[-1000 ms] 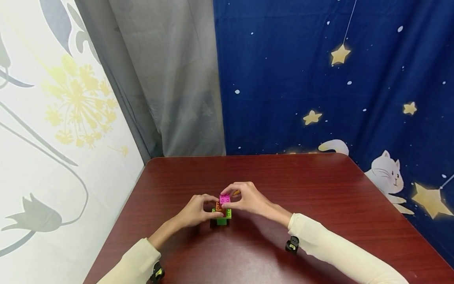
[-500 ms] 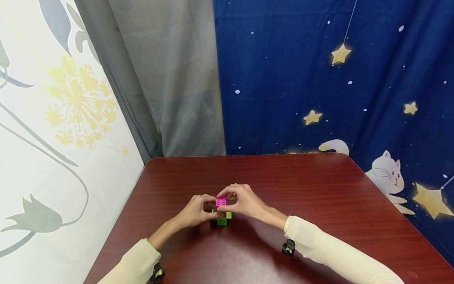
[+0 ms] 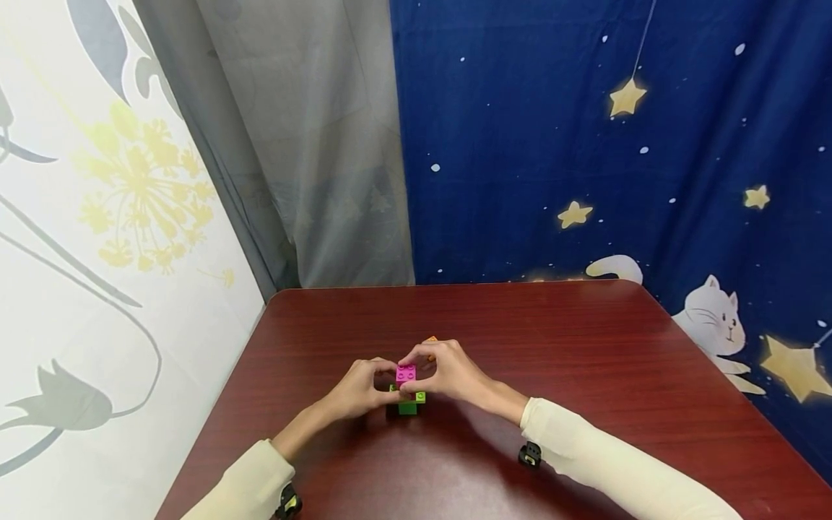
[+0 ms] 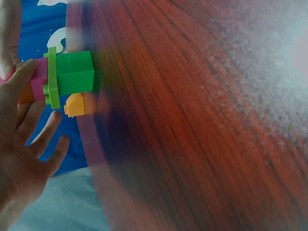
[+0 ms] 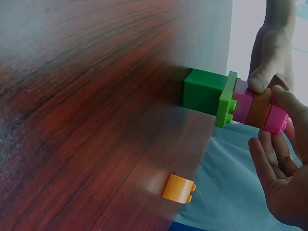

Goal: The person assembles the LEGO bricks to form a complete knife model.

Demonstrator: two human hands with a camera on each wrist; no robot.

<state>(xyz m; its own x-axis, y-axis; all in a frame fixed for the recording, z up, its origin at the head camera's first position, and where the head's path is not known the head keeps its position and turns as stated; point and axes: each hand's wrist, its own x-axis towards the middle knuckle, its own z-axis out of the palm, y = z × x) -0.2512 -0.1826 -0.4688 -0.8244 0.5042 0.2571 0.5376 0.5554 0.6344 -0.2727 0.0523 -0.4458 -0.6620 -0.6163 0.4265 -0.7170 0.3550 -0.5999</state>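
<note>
A stack of toy building bricks stands on the table between my hands. At its base, in the right wrist view, is a dark green brick (image 5: 199, 91) under a thin light green plate (image 5: 225, 101). A mauve brick (image 5: 241, 98), an orange-brown brick (image 5: 258, 108) and a bright pink brick (image 5: 276, 119) follow upward. My left hand (image 3: 354, 388) pinches the stack from the left, thumb at the mauve and orange-brown bricks. With thumb and fingers my right hand (image 3: 451, 370) pinches the pink brick at the top, where it sits against the orange-brown one.
A loose orange brick (image 5: 177, 188) lies on the dark red wooden table (image 3: 520, 318) behind the stack, partly hidden by my right hand in the head view. Curtains (image 3: 520, 144) hang beyond the far table edge, and a pale patterned cloth (image 3: 97, 253) is at left.
My right hand has moved left and slightly down with the pink brick, bringing it over and onto the orange-brown brick. My left hand has stayed nearly in place.
</note>
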